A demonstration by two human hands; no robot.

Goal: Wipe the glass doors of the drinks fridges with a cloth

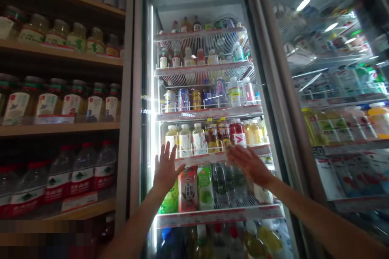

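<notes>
My left hand (166, 170) is raised in front of a lit glass-fronted drinks fridge (138, 101), fingers spread and holding nothing. Just beyond it stand a pale-labelled bottle (185, 141) and a red carton (187, 189). My right hand (251, 166) reaches in from the right with its fingers stretched out, slightly blurred and empty. Near its fingertips are a dark red bottle (237, 132) and brown tea bottles with yellow caps (212, 135). A green carton (205, 187) is on the shelf below, between the hands. Whether either hand touches the glass I cannot tell.
Wooden shelves (60, 128) on the left carry rows of bottles, among them large red-capped water bottles (82, 170). A second fridge (343, 101) full of drinks stands to the right, with reflections on its glass. A metal frame (284, 101) separates the two fridges.
</notes>
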